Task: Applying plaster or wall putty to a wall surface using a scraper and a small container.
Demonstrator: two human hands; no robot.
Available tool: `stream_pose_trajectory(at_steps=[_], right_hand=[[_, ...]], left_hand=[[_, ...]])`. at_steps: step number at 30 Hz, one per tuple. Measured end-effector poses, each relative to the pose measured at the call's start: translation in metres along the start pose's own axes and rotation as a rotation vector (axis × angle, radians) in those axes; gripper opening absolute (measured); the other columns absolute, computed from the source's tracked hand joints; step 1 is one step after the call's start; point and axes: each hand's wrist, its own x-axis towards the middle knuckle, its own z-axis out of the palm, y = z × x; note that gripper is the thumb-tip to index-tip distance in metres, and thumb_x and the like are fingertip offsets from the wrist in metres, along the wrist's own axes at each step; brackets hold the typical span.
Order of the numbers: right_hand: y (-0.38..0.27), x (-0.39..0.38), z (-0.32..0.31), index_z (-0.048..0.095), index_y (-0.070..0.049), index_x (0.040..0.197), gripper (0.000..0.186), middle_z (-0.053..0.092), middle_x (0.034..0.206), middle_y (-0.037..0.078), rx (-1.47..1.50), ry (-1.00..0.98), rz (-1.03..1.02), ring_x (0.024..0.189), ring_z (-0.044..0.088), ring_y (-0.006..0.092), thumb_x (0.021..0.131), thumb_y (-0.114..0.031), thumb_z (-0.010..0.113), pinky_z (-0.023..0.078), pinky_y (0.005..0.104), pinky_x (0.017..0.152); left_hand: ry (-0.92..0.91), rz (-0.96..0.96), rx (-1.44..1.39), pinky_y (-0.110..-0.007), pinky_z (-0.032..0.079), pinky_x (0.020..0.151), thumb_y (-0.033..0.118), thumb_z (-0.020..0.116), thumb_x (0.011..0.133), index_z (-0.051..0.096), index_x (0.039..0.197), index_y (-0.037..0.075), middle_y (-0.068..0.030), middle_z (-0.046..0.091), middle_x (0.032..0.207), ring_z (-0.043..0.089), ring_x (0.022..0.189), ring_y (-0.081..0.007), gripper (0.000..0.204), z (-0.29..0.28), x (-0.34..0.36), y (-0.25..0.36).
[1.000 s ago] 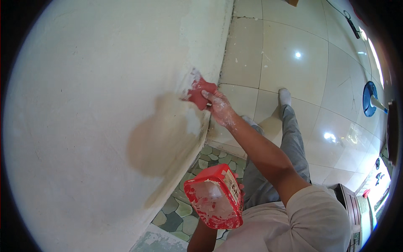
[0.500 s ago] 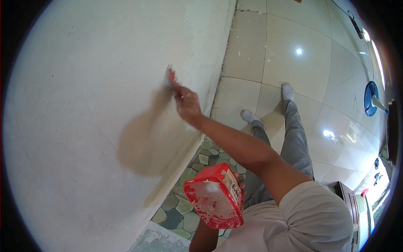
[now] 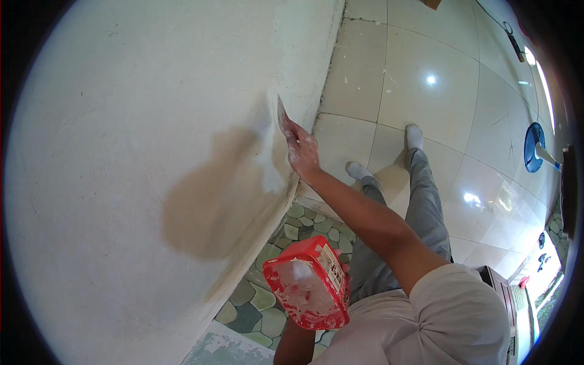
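My right hand point(image 3: 303, 151) is closed round a putty knife point(image 3: 281, 112), its thin blade edge-on to the camera and up against the off-white wall point(image 3: 140, 85), near where it meets the floor. White smears mark the fingers. Lower down, my left hand point(image 3: 345, 260) grips a red plastic tub point(image 3: 307, 246) from its far side; only some fingertips show past the label. The tub is tilted with its mouth toward the wall. White paste point(image 3: 304, 292) coats its inside and rim.
Pale glossy tiles point(image 3: 432, 79) cover the floor at right, where my feet in white socks point(image 3: 415, 135) stand. Green pebble-pattern flooring point(image 3: 261, 298) lies below the tub. A round blue object with a pale handle point(image 3: 533, 149) and a dark power strip point(image 3: 514, 45) are farther right.
My right hand and the putty knife have moved right along the wall, toward its edge with the floor. The blade has turned edge-on. The tub has barely shifted in my left hand.
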Motion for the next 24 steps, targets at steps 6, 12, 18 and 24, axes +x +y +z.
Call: stream_pose_trajectory(at_steps=[6,12,18,24], right_hand=[[-0.035,-0.017,0.040,0.060,-0.004,0.119,0.029,0.067,0.095,0.019,-0.103,-0.141,-0.013,0.084,0.062,0.0212,0.094,-0.016,0.054,0.047,0.0319,0.081],[-0.105,-0.008,-0.055,0.056,-0.008,0.124,0.033,0.065,0.109,0.006,0.660,-0.475,0.582,0.097,0.061,0.0167,0.094,-0.021,0.057,0.049,0.0351,0.084],[-0.218,-0.018,-0.141,0.049,-0.004,0.127,0.039,0.059,0.122,0.005,0.785,-0.661,0.626,0.106,0.059,0.0166,0.092,-0.017,0.059,0.049,0.0337,0.090],[-0.340,-0.048,-0.215,0.058,-0.003,0.116,0.026,0.065,0.107,0.004,0.242,-0.733,0.047,0.094,0.060,0.0109,0.092,-0.013,0.061,0.050,0.0264,0.081]], left_hand=[[0.049,0.009,0.006,-0.060,0.045,0.095,0.056,0.056,0.084,0.026,0.145,0.004,-0.0246,0.033,0.144,0.046,0.120,-0.0492,0.085,-0.005,-0.001,0.000],[-0.038,0.106,0.045,-0.062,0.041,0.098,0.055,0.055,0.086,0.026,0.146,0.008,-0.0233,0.030,0.147,0.042,0.124,-0.0489,0.081,0.011,0.004,-0.015],[-0.279,0.318,0.040,-0.063,0.038,0.100,0.051,0.052,0.089,0.026,0.147,0.013,-0.0175,0.028,0.150,0.037,0.130,-0.0449,0.074,0.030,0.014,-0.038],[-0.446,0.365,0.081,-0.051,0.038,0.102,0.051,0.048,0.091,0.031,0.143,0.011,-0.0092,0.043,0.140,0.046,0.124,-0.0298,0.068,0.060,0.058,-0.052]])
